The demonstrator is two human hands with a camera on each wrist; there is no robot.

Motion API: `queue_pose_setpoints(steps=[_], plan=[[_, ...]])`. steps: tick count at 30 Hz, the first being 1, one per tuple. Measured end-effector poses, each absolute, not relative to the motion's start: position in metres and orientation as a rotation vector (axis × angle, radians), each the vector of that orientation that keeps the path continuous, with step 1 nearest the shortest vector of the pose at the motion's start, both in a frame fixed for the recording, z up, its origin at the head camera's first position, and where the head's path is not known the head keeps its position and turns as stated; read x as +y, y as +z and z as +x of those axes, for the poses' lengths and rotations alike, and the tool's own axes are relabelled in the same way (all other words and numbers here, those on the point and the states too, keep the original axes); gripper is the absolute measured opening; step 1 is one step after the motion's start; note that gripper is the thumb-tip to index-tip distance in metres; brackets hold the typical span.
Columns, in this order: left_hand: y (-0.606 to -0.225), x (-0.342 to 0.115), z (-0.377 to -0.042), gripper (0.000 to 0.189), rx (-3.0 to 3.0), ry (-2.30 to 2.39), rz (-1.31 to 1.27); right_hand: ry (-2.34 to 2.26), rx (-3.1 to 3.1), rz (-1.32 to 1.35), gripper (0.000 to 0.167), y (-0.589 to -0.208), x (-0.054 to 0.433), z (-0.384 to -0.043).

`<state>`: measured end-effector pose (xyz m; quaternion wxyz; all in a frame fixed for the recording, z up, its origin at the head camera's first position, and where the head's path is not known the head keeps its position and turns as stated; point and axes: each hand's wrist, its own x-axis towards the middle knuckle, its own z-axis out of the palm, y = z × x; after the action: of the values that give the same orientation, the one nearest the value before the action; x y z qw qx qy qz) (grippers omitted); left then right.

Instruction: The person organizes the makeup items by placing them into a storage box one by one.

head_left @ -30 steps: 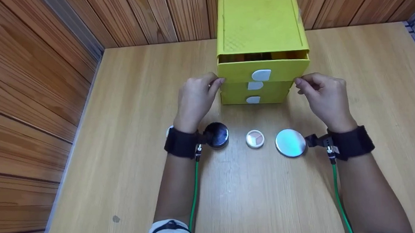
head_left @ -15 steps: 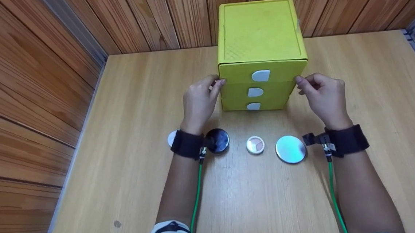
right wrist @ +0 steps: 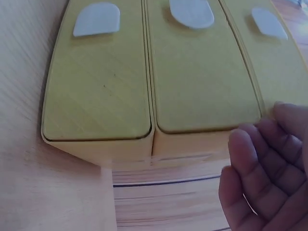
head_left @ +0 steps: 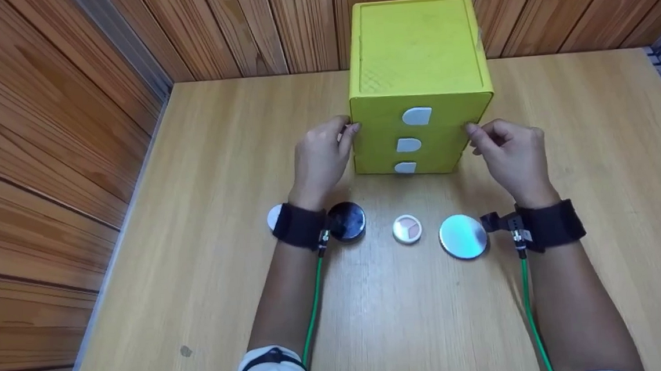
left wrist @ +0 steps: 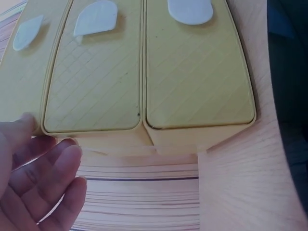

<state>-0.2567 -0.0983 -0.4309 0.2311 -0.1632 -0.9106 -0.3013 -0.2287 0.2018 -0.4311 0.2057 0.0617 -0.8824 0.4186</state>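
A yellow-green cabinet (head_left: 419, 45) of three stacked drawers stands at the back, each drawer bearing a white tab. Its top drawer (head_left: 380, 112) sits flush with the frame. My left hand (head_left: 320, 157) holds the top drawer's left edge, thumb on the front face and index finger at the side. At the opposite edge, my right hand (head_left: 516, 158) does the same with its thumb on the front. Both wrist views show the other fingers loosely curled beside the cabinet wall. White tabs such as the middle one (head_left: 408, 144) are untouched.
In front of the cabinet lie a dark round case (head_left: 347, 222), a small white pot (head_left: 407, 229) with a three-part top and a shiny round case (head_left: 462, 237). My left wrist partly covers a white disc (head_left: 274, 217). Wooden panels (head_left: 307, 24) rise behind the table (head_left: 196, 264).
The top drawer, which stood slightly out a second ago, has slid back into the cabinet. Both hands have stayed at its two edges. The head view has shifted slightly.
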Motion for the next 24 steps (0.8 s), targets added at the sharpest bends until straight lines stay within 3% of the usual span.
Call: queue_pose_setpoints(steps=[9,24], plan=[[-0.432,-0.099,-0.256,0.033,-2.522,-0.821,-0.438,1.226,-2.563,0.335,0.026,-0.440,0.174,-0.221],[-0.431,-0.101,-0.255,0.035,-2.547,-0.833,-0.448,1.500,-2.643,0.370,0.030,-0.443,0.154,-0.223]])
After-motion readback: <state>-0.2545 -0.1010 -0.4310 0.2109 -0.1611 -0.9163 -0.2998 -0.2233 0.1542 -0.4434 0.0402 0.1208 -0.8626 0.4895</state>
